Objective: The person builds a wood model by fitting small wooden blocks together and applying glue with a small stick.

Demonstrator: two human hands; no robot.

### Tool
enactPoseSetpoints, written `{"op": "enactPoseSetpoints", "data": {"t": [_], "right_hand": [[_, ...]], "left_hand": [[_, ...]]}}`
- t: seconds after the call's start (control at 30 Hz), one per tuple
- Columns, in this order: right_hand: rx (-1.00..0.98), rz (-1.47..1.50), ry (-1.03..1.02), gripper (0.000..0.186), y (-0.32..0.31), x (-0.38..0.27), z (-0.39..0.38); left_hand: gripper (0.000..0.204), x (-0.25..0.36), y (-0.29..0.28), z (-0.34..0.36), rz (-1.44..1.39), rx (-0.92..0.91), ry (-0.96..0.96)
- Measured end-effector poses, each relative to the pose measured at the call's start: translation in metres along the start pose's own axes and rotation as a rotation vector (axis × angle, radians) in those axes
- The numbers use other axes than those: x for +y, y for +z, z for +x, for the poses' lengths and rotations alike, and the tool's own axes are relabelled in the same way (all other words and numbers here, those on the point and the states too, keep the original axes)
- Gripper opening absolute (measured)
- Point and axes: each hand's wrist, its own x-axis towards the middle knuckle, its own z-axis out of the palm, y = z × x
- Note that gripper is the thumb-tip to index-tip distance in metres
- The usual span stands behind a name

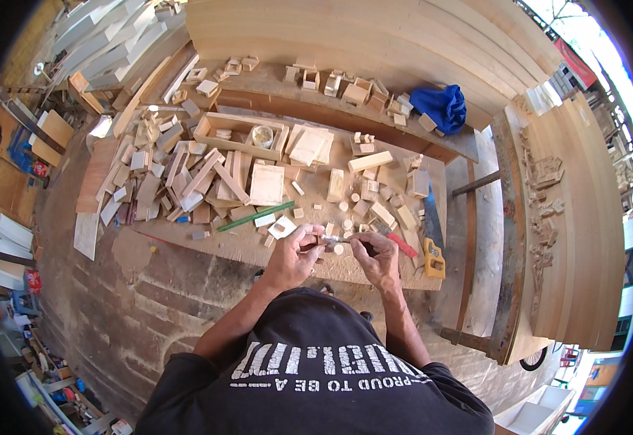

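Observation:
Over the near edge of the workbench point(323, 270), my two hands are close together. My left hand point(292, 255) is closed in a pinch at one end of a small, thin, greyish piece point(333, 239). The other end is pinched by my right hand point(378, 259), its fingers drawn together. The piece is too small to name. Just below it is a small round wooden piece point(339, 249). A pale block with a square hole point(282, 227) lies beside my left hand, and a red strip point(402, 245) lies beside my right.
A yellow-handled handsaw point(434, 257) lies at the bench's right end. A green stick point(256, 216) crosses the middle, with piled wood offcuts point(178, 177) to the left. Behind stand an open wooden box point(207, 130) and a shelf with a blue cloth point(439, 109). Long boards point(584, 232) stand at right.

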Motion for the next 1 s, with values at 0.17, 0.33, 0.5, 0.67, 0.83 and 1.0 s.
{"op": "enactPoseSetpoints", "data": {"t": [0.17, 0.33, 0.5, 0.67, 0.83, 1.0], "right_hand": [[0.028, 0.016, 0.045, 0.014, -0.001, -0.002, 0.002], [-0.003, -0.030, 0.046, 0.014, -0.002, -0.004, 0.003], [0.006, -0.057, -0.004, 0.014, -0.004, -0.001, 0.003], [-0.019, -0.026, -0.097, 0.012, -0.008, -0.003, 0.000], [0.011, 0.040, -0.102, 0.010, -0.009, -0.005, -0.001], [-0.050, 0.016, -0.131, 0.007, -0.008, -0.011, -0.002]], "left_hand": [[0.031, 0.006, 0.001, -0.001, -0.008, -0.014, -0.018], [0.035, 0.005, 0.002, -0.002, -0.058, -0.021, -0.057], [0.040, 0.009, 0.002, -0.003, -0.114, -0.031, -0.048], [0.037, 0.014, -0.002, -0.004, -0.273, -0.054, -0.100], [0.042, 0.012, -0.004, -0.007, -0.302, -0.086, -0.070], [0.044, 0.014, -0.002, -0.009, -0.246, -0.049, -0.050]]}}
